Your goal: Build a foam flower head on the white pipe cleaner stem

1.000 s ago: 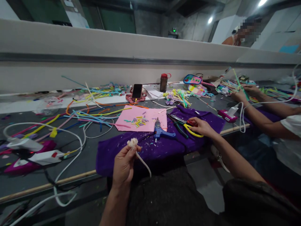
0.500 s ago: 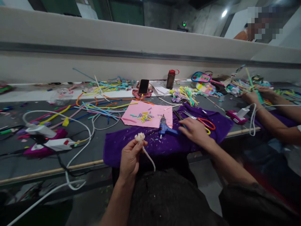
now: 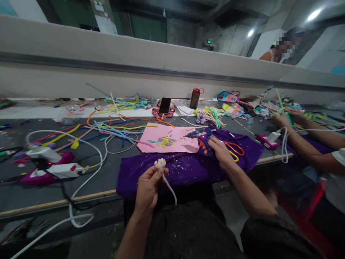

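On a cluttered grey counter [image 3: 107,169], the left hand [image 3: 147,189] pinches a white pipe-cleaner flower [image 3: 160,163]; the right hand [image 3: 219,151], grip closed, lifts the glue gun [image 3: 201,135]. Gluing seems underway; its nozzle must meet the flower

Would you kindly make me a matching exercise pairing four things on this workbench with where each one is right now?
Things:
1. blue glue gun
2. white pipe-cleaner flower
3. red-handled scissors
4. phone

Places:
A. pinched in the left hand, held up before the bench edge
B. propped upright at the back, left of the red-capped bottle
C. gripped in the right hand, raised above the purple cloth
D. lying on the purple cloth, just right of the right hand

Pairs: 1-C, 2-A, 3-D, 4-B
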Tool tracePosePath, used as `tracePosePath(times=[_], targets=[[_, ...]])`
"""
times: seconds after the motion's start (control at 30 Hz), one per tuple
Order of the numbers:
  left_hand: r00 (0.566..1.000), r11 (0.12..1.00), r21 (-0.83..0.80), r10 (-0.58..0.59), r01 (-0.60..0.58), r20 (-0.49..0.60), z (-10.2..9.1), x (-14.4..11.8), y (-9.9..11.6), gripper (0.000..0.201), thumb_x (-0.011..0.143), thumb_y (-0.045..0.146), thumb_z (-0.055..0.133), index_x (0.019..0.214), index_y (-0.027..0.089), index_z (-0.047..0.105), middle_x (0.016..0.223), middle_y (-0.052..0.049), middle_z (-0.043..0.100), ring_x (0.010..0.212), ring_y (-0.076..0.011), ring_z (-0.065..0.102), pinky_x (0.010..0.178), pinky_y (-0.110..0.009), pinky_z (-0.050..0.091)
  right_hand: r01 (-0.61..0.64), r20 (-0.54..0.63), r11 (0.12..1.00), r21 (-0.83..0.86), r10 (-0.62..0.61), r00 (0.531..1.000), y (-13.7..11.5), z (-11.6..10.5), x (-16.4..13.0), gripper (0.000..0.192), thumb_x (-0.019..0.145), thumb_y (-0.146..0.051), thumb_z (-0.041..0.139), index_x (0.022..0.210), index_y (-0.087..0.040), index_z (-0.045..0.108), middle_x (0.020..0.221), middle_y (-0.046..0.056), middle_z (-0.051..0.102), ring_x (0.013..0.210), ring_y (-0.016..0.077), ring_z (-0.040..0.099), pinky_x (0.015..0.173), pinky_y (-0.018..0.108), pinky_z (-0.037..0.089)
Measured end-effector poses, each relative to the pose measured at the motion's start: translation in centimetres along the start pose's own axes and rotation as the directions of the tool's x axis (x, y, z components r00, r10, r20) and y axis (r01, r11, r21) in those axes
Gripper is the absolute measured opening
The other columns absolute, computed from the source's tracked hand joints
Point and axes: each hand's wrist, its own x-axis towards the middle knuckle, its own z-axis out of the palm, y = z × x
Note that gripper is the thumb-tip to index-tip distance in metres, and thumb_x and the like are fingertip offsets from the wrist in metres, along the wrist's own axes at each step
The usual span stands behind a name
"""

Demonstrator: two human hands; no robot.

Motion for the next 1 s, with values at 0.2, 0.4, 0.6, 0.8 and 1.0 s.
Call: tracePosePath(times=[0.2,0.4,0.6,0.8,1.0], targets=[[1.0,1.0,-0.003,0.002,-0.002,-0.008,-0.1,0.2,-0.2,0.02,0.057,0.025,0.075,0.071,0.013,0.068,0.067,-0.002,0.065,0.056,-0.008,0.051,0.05,-0.017,0.038,-0.114,0.039,0.966,0.233,0.108,0.993,0.5,0.3,0.6,0.027,0.077,-0.043,0.056,0.08,-0.016,0.054,0.064,0.0,0.06,0.045,0.0078,0.052,0.042,0.019,0.044],[1.0,1.0,-0.013,0.001,-0.001,-0.009,-0.1,0.2,-0.2,0.022,0.055,0.026,0.077,0.071,0.013,0.068,0.066,-0.002,0.064,0.055,-0.0076,0.05,0.049,-0.017,0.038,-0.16,0.107,0.938,0.309,0.133,0.985,0.0,0.2,0.2,0.026,0.076,-0.042,0.059,0.08,-0.016,0.057,0.071,0.001,0.062,0.052,0.0081,0.055,0.048,0.02,0.049],[1.0,1.0,-0.013,0.01,-0.011,-0.007,-0.1,0.1,-0.2,0.022,0.056,0.027,0.076,0.07,0.013,0.068,0.067,-0.002,0.064,0.056,-0.0077,0.051,0.049,-0.017,0.038,-0.234,0.226,0.898,0.372,0.157,0.962,-0.6,0.2,-0.3,0.021,0.072,-0.021,0.063,0.092,-0.018,0.06,0.084,0.001,0.063,0.066,0.0087,0.06,0.061,0.02,0.053],[1.0,1.0,-0.006,0.002,-0.002,0.0,-0.2,0.1,-0.3,0.02,0.058,0.026,0.075,0.071,0.013,0.068,0.066,-0.002,0.064,0.056,-0.0075,0.05,0.049,-0.018,0.038,-0.268,0.267,0.885,0.381,0.172,0.948,-0.1,0.8,-0.6,0.024,0.07,-0.011,0.058,0.093,-0.016,0.061,0.085,0.003,0.065,0.066,0.0086,0.062,0.061,0.017,0.054],[1.0,1.0,-0.005,-0.001,0.001,0.012,-0.2,0.1,-0.4,0.017,0.06,0.025,0.074,0.071,0.013,0.067,0.066,-0.002,0.064,0.055,-0.0073,0.05,0.05,-0.018,0.038,-0.28,0.3,0.838,0.468,0.148,0.942,0.0,1.5,-1.0,0.027,0.067,-0.008,0.059,0.094,-0.016,0.062,0.088,0.002,0.063,0.073,0.0092,0.061,0.072,0.021,0.054]])
